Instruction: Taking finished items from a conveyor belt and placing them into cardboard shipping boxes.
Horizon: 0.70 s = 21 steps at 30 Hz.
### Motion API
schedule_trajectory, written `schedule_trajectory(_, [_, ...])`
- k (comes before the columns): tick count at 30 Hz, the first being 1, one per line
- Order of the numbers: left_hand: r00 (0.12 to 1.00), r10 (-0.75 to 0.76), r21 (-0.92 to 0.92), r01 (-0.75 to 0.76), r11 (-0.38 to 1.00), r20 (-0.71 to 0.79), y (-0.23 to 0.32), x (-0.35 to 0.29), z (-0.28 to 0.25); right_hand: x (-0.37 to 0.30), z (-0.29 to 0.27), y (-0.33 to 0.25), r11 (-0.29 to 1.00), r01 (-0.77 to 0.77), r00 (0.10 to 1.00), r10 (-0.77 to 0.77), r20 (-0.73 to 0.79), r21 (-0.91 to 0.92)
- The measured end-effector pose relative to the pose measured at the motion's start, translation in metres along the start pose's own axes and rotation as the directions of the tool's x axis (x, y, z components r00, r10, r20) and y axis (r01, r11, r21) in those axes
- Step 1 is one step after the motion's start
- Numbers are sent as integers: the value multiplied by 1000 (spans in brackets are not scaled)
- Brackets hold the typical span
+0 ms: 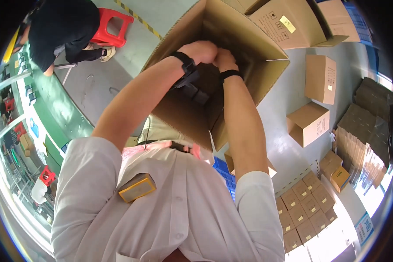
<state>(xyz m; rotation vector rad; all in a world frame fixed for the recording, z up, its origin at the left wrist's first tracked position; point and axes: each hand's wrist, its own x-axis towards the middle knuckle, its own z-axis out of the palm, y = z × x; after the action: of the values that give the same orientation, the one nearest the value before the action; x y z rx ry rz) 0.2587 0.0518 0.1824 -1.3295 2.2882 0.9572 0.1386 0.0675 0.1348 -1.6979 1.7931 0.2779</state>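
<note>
Both my hands are down inside a large open cardboard box (249,32) in front of me. My left hand (201,51) is curled, its fingertips turned away and out of sight. Right beside it, close or touching, my right hand (225,59) has its fingers bent inward. Whatever the two hands hold, if anything, is hidden behind them. Dark block-shaped items (198,95) show in the shadowed box below the left wrist. Each wrist wears a black strap, and the left one carries a black device (187,78).
Open cartons (288,26) stand beyond the box, with smaller cartons (321,78) on the floor to the right. Stacked boxes (305,201) and flattened cardboard (362,126) lie farther right. At the left, a person (65,30) works near a red stool (113,27) and a green bench (56,102).
</note>
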Motion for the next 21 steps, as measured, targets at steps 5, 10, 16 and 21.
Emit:
schedule_trajectory(5, [589,223,23,-328,944,-777,28,-173,-67,-41,-51,-12,975,154,988,-157,-5,-163])
schedule_trajectory(10, [749,-306,-433,28,901,-588,-44,-247,11,-193,-93,-9,805,554,698,-588,-409,-211])
schedule_trajectory(16, [776,-342,-425,106,899,-530,-24,-232,46,-284,-116,55,917,370,658,-145,-739,150])
schedule_trajectory(21, [709,-238,-285,54,957,-664,-41,-209,58,-387,-185,130,950,211,837,-54,-545,229])
